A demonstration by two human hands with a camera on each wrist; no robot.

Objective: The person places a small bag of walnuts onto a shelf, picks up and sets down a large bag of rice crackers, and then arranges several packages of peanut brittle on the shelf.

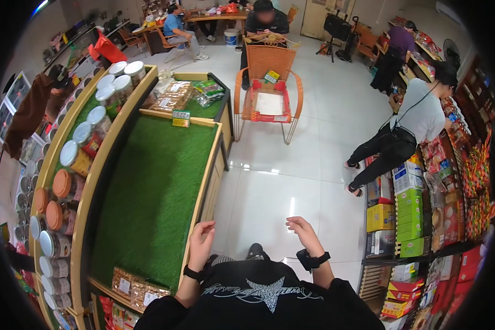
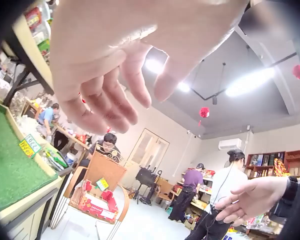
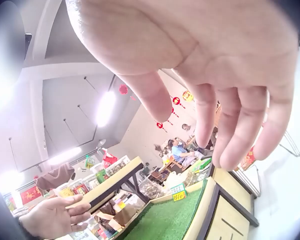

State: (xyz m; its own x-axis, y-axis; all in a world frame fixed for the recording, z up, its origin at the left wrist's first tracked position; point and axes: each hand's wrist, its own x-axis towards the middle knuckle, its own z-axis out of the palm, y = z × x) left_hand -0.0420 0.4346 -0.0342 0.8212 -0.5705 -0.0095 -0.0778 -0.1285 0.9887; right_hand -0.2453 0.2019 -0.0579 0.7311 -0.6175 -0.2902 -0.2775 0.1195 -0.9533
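Observation:
Both hands are held up in front of the body, apart from each other, with nothing in them. The left hand (image 1: 202, 242) is beside the wooden edge of a bin lined with green turf (image 1: 148, 181); its fingers are relaxed and slightly bent. Over the pale tiled floor, the right hand (image 1: 307, 236) has its fingers loosely bent toward the left. In the left wrist view the left hand (image 2: 135, 55) fills the top, palm showing, fingers hanging. The right wrist view shows the right hand (image 3: 200, 75) likewise, and the left hand lower left.
A wicker chair (image 1: 270, 60) holding a red box (image 1: 283, 117) stands ahead, with a person leaning behind it. Lidded jars (image 1: 76, 157) line the left shelf. Bagged goods (image 1: 129, 286) lie at the bin's near end. At right, a person in a light top bends over stocked shelves with green boxes (image 1: 410, 214).

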